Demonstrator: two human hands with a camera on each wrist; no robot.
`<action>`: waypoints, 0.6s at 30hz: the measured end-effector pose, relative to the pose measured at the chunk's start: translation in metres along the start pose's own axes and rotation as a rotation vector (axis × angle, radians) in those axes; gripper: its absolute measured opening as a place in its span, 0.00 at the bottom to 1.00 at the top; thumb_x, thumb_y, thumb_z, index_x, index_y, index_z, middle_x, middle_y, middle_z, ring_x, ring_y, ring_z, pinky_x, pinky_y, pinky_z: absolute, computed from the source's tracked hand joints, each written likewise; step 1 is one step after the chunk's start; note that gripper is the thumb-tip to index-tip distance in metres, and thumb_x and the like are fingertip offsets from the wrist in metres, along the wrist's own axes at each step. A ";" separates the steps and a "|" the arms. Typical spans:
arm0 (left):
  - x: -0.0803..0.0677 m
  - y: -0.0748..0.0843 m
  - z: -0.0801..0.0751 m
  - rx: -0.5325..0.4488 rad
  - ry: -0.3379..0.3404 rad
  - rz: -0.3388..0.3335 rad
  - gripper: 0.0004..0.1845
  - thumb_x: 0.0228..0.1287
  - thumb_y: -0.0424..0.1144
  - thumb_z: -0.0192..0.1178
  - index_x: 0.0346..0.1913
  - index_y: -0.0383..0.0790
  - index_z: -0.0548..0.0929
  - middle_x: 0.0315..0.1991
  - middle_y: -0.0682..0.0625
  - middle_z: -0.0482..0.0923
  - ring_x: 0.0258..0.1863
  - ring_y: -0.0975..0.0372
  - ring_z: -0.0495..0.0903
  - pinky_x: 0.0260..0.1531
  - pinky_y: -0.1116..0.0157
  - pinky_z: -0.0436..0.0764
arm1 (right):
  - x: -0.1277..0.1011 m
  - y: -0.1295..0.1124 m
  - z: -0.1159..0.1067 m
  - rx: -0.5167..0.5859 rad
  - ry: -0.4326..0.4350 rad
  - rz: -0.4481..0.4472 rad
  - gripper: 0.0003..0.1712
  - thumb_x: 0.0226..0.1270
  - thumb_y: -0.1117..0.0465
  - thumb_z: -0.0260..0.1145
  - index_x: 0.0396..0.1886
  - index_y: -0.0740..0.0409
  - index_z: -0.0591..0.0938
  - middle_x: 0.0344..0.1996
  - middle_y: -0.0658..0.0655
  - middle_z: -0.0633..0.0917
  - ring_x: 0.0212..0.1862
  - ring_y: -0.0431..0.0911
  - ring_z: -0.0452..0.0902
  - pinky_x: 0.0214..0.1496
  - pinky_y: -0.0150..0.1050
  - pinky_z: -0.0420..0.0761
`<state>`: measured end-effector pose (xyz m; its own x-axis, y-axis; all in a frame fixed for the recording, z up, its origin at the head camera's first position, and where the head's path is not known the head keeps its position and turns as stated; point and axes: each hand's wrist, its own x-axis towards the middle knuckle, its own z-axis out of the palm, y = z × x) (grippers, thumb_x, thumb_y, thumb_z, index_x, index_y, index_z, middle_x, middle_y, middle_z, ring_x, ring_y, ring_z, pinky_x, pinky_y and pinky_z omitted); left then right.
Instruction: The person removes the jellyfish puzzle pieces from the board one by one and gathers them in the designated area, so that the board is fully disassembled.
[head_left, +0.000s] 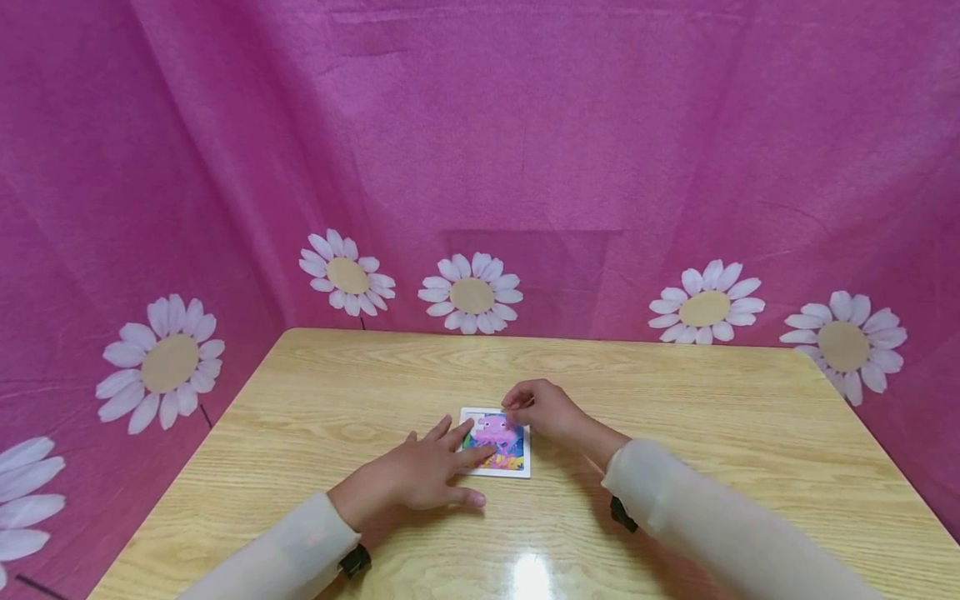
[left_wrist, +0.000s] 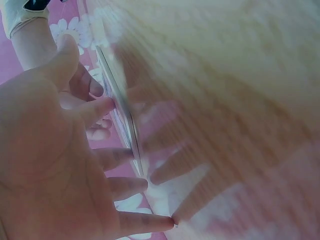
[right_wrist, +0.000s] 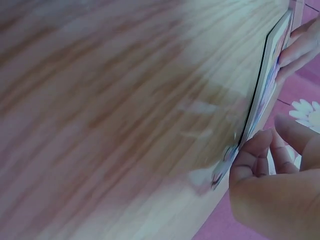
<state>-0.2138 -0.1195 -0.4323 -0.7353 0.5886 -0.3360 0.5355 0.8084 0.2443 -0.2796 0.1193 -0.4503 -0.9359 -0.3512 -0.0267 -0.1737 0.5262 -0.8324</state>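
A small square picture puzzle (head_left: 512,456) with a pink figure on a blue ground lies in a white frame on the wooden table (head_left: 675,417). My left hand (head_left: 420,475) lies flat, its straight fingers (left_wrist: 112,155) resting on the puzzle's left side. My right hand (head_left: 542,408) has curled fingers at the puzzle's far edge. In the right wrist view its thumb (right_wrist: 252,155) and a finger pinch a small puzzle piece (right_wrist: 222,167) against the frame's edge (right_wrist: 265,95). The wrist views are blurred and show the puzzle (left_wrist: 122,115) edge-on.
A pink cloth backdrop (head_left: 525,125) printed with white daisies (head_left: 471,293) closes in the table at the back and both sides. Bare wood lies all round the puzzle. The near table edge shows a light glare (head_left: 531,575).
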 end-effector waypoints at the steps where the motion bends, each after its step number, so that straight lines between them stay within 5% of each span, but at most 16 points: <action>1: 0.000 0.000 0.000 -0.002 -0.001 0.000 0.41 0.66 0.76 0.50 0.80 0.72 0.60 0.84 0.47 0.46 0.83 0.43 0.42 0.68 0.28 0.57 | 0.000 -0.001 0.001 -0.019 0.004 -0.012 0.07 0.64 0.71 0.72 0.41 0.65 0.87 0.32 0.53 0.86 0.36 0.41 0.77 0.40 0.35 0.77; 18: -0.003 0.000 -0.001 -0.009 -0.010 0.006 0.42 0.66 0.76 0.50 0.80 0.71 0.59 0.85 0.47 0.44 0.83 0.43 0.42 0.68 0.28 0.57 | 0.001 -0.012 0.013 -0.206 -0.001 0.002 0.08 0.58 0.69 0.77 0.36 0.59 0.87 0.32 0.51 0.85 0.38 0.42 0.77 0.49 0.41 0.78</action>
<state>-0.2122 -0.1209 -0.4307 -0.7278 0.5932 -0.3440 0.5361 0.8050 0.2541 -0.2743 0.1023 -0.4479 -0.9359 -0.3509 -0.0293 -0.2309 0.6743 -0.7014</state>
